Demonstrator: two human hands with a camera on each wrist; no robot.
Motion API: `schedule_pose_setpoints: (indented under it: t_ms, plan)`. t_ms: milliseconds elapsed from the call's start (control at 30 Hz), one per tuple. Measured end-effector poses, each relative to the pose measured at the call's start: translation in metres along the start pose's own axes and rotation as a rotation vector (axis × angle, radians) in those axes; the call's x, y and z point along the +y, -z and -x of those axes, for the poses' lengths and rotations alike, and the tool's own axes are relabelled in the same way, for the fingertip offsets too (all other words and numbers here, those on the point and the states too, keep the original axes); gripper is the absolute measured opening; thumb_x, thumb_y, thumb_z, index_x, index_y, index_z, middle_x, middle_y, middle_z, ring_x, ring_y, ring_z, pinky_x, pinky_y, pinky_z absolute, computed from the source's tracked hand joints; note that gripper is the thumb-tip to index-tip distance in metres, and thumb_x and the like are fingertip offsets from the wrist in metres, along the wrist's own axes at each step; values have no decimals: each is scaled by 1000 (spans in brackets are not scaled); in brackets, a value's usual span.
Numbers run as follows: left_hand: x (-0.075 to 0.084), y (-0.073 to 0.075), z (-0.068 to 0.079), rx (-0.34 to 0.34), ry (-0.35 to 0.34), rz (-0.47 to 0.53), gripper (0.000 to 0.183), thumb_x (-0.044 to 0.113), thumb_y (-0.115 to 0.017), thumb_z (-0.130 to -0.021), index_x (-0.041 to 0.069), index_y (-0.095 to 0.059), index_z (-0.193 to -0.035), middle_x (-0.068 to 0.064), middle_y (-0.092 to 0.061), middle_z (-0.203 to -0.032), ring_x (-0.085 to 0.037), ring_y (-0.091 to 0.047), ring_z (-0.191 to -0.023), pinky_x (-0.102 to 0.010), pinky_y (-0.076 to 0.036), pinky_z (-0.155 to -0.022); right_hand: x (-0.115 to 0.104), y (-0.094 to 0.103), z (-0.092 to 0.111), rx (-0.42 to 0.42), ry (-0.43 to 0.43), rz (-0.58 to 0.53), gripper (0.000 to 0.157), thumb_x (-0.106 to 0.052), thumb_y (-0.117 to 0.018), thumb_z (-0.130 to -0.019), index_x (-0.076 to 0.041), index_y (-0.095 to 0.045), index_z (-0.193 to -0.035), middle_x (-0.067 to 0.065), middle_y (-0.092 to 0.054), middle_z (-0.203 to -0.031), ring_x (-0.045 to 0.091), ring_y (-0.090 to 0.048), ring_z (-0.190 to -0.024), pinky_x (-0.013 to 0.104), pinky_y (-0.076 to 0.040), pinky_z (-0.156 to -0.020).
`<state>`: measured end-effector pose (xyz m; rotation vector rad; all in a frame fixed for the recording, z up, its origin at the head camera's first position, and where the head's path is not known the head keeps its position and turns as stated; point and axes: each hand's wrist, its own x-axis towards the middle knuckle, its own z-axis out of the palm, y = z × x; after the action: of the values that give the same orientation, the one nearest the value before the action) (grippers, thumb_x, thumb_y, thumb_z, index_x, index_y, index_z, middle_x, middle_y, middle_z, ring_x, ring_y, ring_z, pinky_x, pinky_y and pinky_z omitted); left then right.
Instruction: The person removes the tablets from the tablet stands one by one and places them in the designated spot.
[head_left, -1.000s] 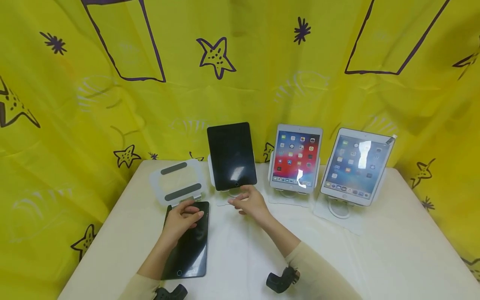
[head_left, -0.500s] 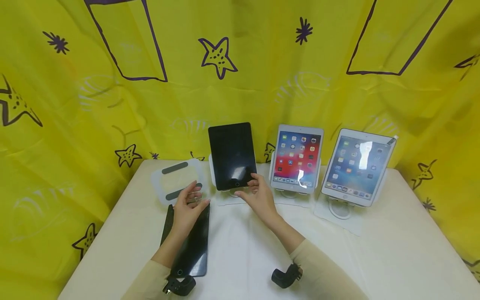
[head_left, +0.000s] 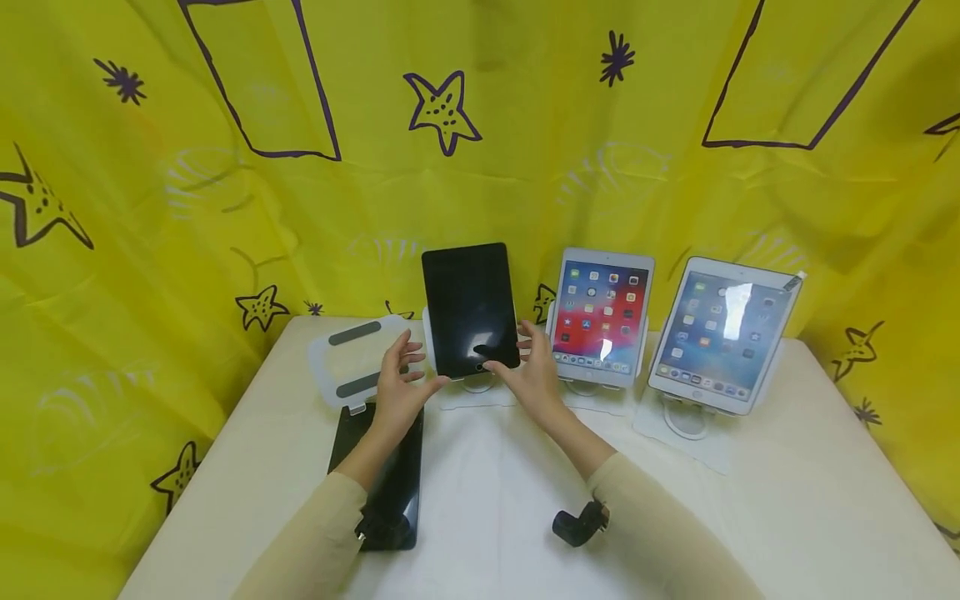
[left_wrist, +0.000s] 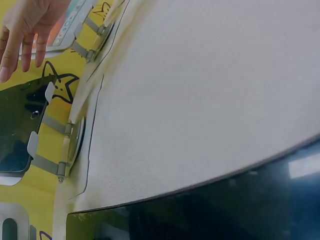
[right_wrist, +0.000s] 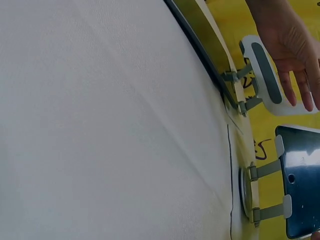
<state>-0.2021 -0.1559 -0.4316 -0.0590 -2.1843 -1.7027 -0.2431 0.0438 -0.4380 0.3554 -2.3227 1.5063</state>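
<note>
A black tablet (head_left: 471,308) with a dark screen stands tilted back on a white stand (head_left: 428,333). My right hand (head_left: 536,375) is at its lower right corner, thumb tip over the screen near the home button, fingers spread by the right edge. My left hand (head_left: 399,387) is at the left, thumb pointing toward the tablet's lower left corner, fingers relaxed in front of an unoccupied stand (head_left: 318,367). In the right wrist view the left hand (right_wrist: 290,45) overlaps that stand. Under my left forearm a second black tablet (head_left: 397,475) lies flat on the table.
To the right, a white tablet (head_left: 600,317) with a red and blue screen stands on its own stand. Beyond it another white tablet (head_left: 723,333) shows a blue screen. A yellow patterned curtain (head_left: 525,192) hangs behind the white table (head_left: 510,517).
Both hands have moved forward and closer to the standing black tablet. The left has risen from over the flat tablet and spread its thumb; the right has opened out around the lower right corner.
</note>
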Motion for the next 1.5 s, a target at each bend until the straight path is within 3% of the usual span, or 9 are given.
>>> schedule_pose_setpoints:
  t_ms: [267,433,600,867,1167,1333,1500]
  plan:
    - [-9,-12,-16,-1,-25,-7,85,9,-82,-71,5,-35,-142,-17,-45,-129,-32,-49,-115,-50,-46,-93,1,4,-16,-45,-39,90,86,-22,-83,-73,0,-32,-138,24,-43,-128,39,-48,-108,45,-48,-91]
    - [-7,-19,-23,-14,37,-25,85,11,-81,-74,8,-33,-144,-16,-43,-131,-30,-47,-116,-48,-47,-92,1,3,-25,-75,-105,125,84,-25,-82,-73,1,-34,-138,23,-45,-128,35,-49,-107,43,-49,-90]
    - [-5,-22,-29,0,107,-39,83,13,-79,-76,11,-32,-145,-12,-41,-133,-28,-45,-115,-45,-47,-94,-1,1,-35,-120,-221,83,83,-29,-80,-76,-2,-34,-139,20,-45,-129,33,-50,-109,41,-49,-92]
    - [-5,-25,-37,-3,78,-142,82,13,-81,-74,8,-36,-143,-15,-41,-127,-29,-47,-108,-42,-49,-89,-2,1,-45,-161,-233,110,80,-33,-77,-78,-1,-38,-140,20,-44,-125,33,-50,-104,40,-49,-90]
    - [4,-29,-42,16,154,-147,82,8,-82,-71,10,-39,-142,-15,-41,-124,-30,-48,-106,-41,-48,-89,-4,-4,-46,-124,-277,105,79,-33,-77,-78,-11,-39,-143,21,-42,-122,29,-49,-92,36,-49,-80]
    - [4,-32,-43,25,146,-126,79,2,-79,-73,11,-38,-140,-14,-41,-122,-30,-47,-105,-42,-46,-88,-5,-11,-45,-48,-281,99,79,-29,-79,-77,-8,-41,-143,21,-42,-119,32,-45,-102,41,-45,-88]
    - [2,-35,-43,74,112,-201,75,-5,-76,-73,11,-40,-137,-13,-45,-119,-29,-49,-101,-42,-47,-84,-6,-13,-44,-24,-290,96,77,-26,-79,-77,-7,-41,-142,21,-43,-121,33,-43,-109,45,-42,-95]
